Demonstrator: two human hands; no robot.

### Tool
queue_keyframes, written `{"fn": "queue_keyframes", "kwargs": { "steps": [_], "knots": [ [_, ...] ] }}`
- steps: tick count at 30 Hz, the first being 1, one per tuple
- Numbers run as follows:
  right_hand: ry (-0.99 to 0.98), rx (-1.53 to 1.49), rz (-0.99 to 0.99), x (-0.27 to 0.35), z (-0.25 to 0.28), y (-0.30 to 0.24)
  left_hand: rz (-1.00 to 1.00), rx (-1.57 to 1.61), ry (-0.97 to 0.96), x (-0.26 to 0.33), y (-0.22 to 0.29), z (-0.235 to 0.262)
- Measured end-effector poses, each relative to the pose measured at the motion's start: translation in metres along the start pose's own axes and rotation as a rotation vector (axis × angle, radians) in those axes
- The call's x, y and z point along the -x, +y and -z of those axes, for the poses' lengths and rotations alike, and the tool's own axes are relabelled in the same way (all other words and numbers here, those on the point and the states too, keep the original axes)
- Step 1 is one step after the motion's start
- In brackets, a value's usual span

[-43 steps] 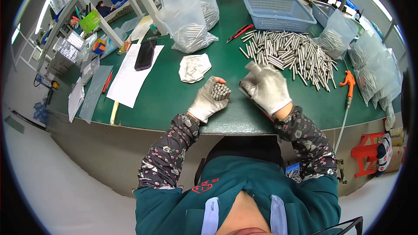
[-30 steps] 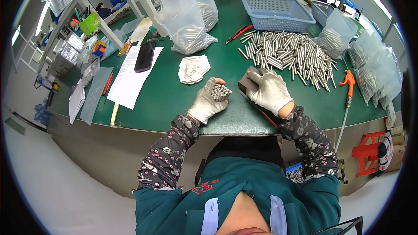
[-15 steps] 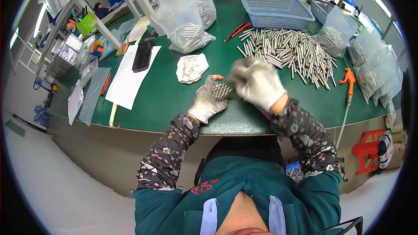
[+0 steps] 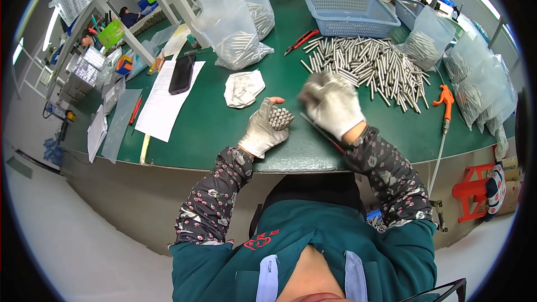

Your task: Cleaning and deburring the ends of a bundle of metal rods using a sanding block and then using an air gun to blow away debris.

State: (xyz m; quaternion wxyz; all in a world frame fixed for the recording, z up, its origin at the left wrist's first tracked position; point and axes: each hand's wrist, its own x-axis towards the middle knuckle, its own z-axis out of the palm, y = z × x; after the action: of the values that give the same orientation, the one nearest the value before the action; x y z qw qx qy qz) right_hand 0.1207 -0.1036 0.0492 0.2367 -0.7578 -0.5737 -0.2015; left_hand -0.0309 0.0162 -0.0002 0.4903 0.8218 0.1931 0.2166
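Note:
In a worn white glove, my left hand point(image 4: 258, 133) is closed round a tight bundle of short metal pins point(image 4: 281, 118), their round ends turned upward. My right hand point(image 4: 337, 106), gloved too, hovers just right of the bundle, apart from it. Motion smears its fingers, so I cannot make out whether they hold anything. Just beyond it spreads a big heap of loose silvery pins point(image 4: 386, 72) on the green table point(image 4: 207, 134). A slim tool with a reddish end point(image 4: 324, 134) lies partly under my right wrist. A crumpled white cloth point(image 4: 244, 89) lies beyond my left hand.
Behind the heap sits a blue plastic basket point(image 4: 352, 20). Bags of pins point(image 4: 238, 45) stand at the back, with more bags point(image 4: 475, 98) on the right beside an orange air gun point(image 4: 445, 99). Red-handled cutters point(image 4: 302, 41) lie left of the heap. A phone point(image 4: 182, 74) rests on papers point(image 4: 162, 109).
My right hand has shifted slightly and stays blurred, uncovering more of the slim tool. The bundle in my left hand is tilted a little differently. The whole view has shifted slightly.

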Motion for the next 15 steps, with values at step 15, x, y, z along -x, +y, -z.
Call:
{"fn": "queue_keyframes", "kwargs": {
  "steps": [15],
  "knots": [
    [0.164, -0.011, -0.371, 0.068, 0.088, 0.095, -0.003, 0.137, 0.04, -0.002, -0.022, 0.001]
  ]
}}
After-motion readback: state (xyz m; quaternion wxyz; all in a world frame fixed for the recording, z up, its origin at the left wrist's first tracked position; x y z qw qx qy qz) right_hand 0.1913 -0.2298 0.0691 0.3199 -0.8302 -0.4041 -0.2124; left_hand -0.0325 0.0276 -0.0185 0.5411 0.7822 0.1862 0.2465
